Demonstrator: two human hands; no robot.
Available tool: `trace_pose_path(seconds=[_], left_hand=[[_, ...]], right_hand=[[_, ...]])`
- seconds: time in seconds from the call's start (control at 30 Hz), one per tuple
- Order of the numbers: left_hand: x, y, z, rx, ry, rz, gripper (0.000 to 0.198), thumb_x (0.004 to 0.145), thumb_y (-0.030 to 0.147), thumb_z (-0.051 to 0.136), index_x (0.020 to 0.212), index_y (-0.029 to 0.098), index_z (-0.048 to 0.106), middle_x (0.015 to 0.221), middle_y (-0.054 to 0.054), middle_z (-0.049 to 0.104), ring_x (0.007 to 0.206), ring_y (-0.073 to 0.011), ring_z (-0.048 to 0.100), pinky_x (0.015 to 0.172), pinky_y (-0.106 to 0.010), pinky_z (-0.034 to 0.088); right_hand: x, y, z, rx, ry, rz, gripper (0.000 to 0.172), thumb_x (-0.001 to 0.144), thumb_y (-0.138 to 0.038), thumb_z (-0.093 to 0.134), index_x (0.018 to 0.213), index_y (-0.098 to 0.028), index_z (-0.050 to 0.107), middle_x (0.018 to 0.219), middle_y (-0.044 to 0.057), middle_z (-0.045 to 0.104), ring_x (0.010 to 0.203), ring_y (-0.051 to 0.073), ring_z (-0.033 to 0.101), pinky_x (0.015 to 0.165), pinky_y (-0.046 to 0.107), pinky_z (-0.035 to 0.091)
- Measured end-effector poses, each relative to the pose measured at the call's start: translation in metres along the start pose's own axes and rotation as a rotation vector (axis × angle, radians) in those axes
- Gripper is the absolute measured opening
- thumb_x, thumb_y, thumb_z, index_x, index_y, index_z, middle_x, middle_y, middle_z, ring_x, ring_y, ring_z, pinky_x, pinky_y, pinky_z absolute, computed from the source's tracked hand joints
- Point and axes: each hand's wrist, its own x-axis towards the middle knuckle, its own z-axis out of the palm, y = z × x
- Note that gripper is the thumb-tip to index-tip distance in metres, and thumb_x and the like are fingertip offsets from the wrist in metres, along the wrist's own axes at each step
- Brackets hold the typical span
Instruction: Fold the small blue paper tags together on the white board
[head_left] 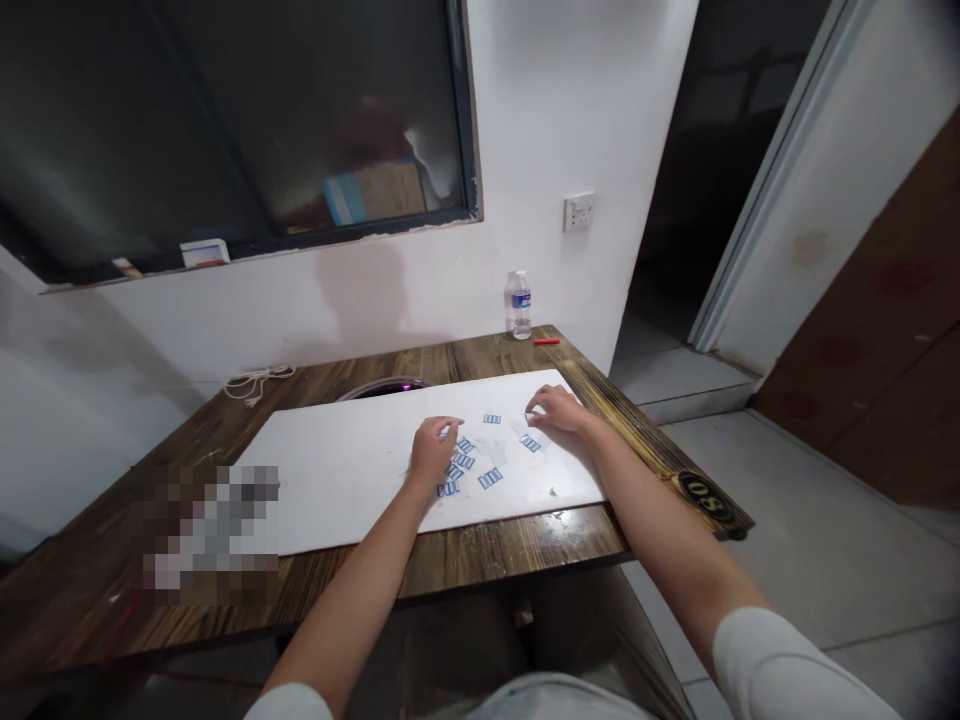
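Note:
Several small flat pieces with blue striped markings lie on a white board (330, 470). Some overlap in a loose cluster (463, 461), and a single blue-marked piece (492, 419) lies apart toward the back. My left hand (433, 452) is over the cluster's left side, fingers bent, with a gap between thumb and forefinger and nothing visible in them. At the board's right end, my right hand (561, 410) has its thumb and fingertips brought together at a thin, dark-edged bit too small to name. Another blue-marked piece (530, 443) lies just below this hand.
The board rests on a dark wooden table (510, 545). Toward the back stand a water bottle (520, 308) and a red stick-like object (547, 341). A white cable (259, 380) lies back left. Behind the board is a round dark object (386, 387). A pixelated patch covers the front left.

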Motion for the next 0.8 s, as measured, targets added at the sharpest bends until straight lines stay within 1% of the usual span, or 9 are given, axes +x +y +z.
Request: trace_pose_path(seconds=[0.1, 0.2, 0.3, 0.37, 0.5, 0.6, 0.63, 0.73, 0.8], left_hand=[[0.001, -0.001, -0.003, 0.007, 0.012, 0.000, 0.024, 0.088, 0.027, 0.052, 0.088, 0.021, 0.075, 0.097, -0.006, 0.073, 0.097, -0.0222, 0.065, 0.091, -0.037, 0.050], [0.002, -0.003, -0.007, 0.015, 0.042, -0.002, 0.024, 0.088, 0.026, 0.052, 0.088, 0.020, 0.075, 0.096, -0.007, 0.073, 0.098, -0.0225, 0.065, 0.089, -0.036, 0.051], [0.003, -0.005, -0.009, 0.019, 0.063, -0.027, 0.024, 0.088, 0.026, 0.052, 0.088, 0.021, 0.075, 0.097, -0.007, 0.073, 0.098, -0.0226, 0.064, 0.083, -0.034, 0.052], [0.003, -0.006, -0.008, 0.042, 0.040, -0.047, 0.023, 0.087, 0.026, 0.052, 0.089, 0.021, 0.075, 0.098, -0.007, 0.073, 0.098, -0.0230, 0.064, 0.081, -0.034, 0.052], [0.004, -0.007, -0.007, 0.139, -0.057, -0.021, 0.019, 0.084, 0.022, 0.056, 0.084, 0.022, 0.075, 0.094, -0.005, 0.074, 0.099, -0.0235, 0.064, 0.091, -0.038, 0.048], [0.004, -0.008, -0.006, 0.169, -0.063, -0.012, 0.020, 0.085, 0.022, 0.055, 0.084, 0.022, 0.075, 0.094, -0.005, 0.075, 0.099, -0.0228, 0.064, 0.093, -0.038, 0.046], [0.003, -0.009, -0.006, 0.173, -0.052, -0.020, 0.020, 0.085, 0.022, 0.055, 0.085, 0.022, 0.075, 0.094, -0.005, 0.075, 0.099, -0.0227, 0.064, 0.093, -0.038, 0.046], [0.003, -0.013, -0.006, 0.179, -0.030, -0.051, 0.021, 0.086, 0.024, 0.054, 0.086, 0.022, 0.075, 0.095, -0.006, 0.075, 0.099, -0.0227, 0.064, 0.091, -0.036, 0.047], [0.003, -0.014, -0.005, 0.185, -0.032, -0.061, 0.021, 0.086, 0.025, 0.054, 0.087, 0.022, 0.075, 0.095, -0.006, 0.075, 0.098, -0.0228, 0.064, 0.090, -0.036, 0.047]], right_hand=[[0.000, 0.003, -0.002, 0.037, -0.022, -0.024, 0.021, 0.075, -0.036, 0.078, 0.095, -0.029, 0.078, 0.114, 0.008, 0.063, 0.109, 0.029, 0.051, 0.092, 0.041, 0.039], [0.000, 0.000, -0.001, 0.075, 0.002, 0.005, 0.010, 0.080, -0.032, 0.073, 0.084, -0.026, 0.079, 0.107, 0.008, 0.065, 0.103, 0.027, 0.054, 0.091, 0.041, 0.040], [-0.002, -0.006, 0.003, 0.033, 0.044, 0.067, 0.003, 0.077, -0.027, 0.076, 0.078, -0.025, 0.078, 0.106, 0.006, 0.066, 0.102, 0.026, 0.055, 0.091, 0.041, 0.040], [-0.003, -0.009, 0.003, 0.002, 0.053, 0.083, 0.003, 0.075, -0.025, 0.077, 0.077, -0.026, 0.077, 0.106, 0.005, 0.066, 0.103, 0.026, 0.055, 0.090, 0.040, 0.040], [-0.003, -0.013, -0.002, 0.038, 0.107, 0.027, 0.006, 0.081, -0.027, 0.071, 0.081, -0.024, 0.077, 0.104, 0.007, 0.067, 0.101, 0.026, 0.057, 0.091, 0.041, 0.042], [0.000, -0.029, -0.001, 0.093, 0.215, -0.086, 0.011, 0.081, -0.031, 0.072, 0.090, -0.024, 0.075, 0.108, 0.008, 0.067, 0.104, 0.027, 0.058, 0.094, 0.044, 0.042], [0.000, -0.038, 0.002, 0.103, 0.217, -0.161, 0.013, 0.082, -0.032, 0.072, 0.092, -0.024, 0.075, 0.110, 0.008, 0.068, 0.105, 0.026, 0.058, 0.095, 0.045, 0.043], [-0.005, -0.074, 0.020, 0.126, 0.137, -0.436, 0.027, 0.085, -0.034, 0.070, 0.111, -0.025, 0.070, 0.114, 0.009, 0.070, 0.108, 0.025, 0.059, 0.095, 0.043, 0.045], [-0.011, -0.097, 0.035, 0.111, 0.047, -0.568, 0.038, 0.087, -0.029, 0.068, 0.124, -0.025, 0.064, 0.122, 0.008, 0.068, 0.119, 0.025, 0.056, 0.101, 0.043, 0.042]])
